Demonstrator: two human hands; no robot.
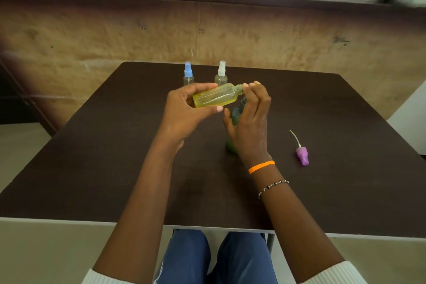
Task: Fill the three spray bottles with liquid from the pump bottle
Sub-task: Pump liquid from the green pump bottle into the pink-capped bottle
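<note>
Nearest us on the counter point(92, 168) lies the purple spray cap point(302, 155), its tube pointing away. Above the counter, our left hand point(184, 108) grips the uncapped yellow bottle point(216, 98), which lies nearly level with its neck pointing right and slightly up. Our right hand point(250, 120) pinches that neck, hiding most of the green pump bottle point(235, 115). Farthest stand the blue-capped bottle point(188, 75) and white-capped bottle point(221, 74), upright.

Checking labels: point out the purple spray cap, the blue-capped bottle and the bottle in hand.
purple spray cap point(302, 156), head view, on its body
blue-capped bottle point(188, 73), head view, on its cap
yellow-filled bottle point(215, 98), head view, mid-body
</note>
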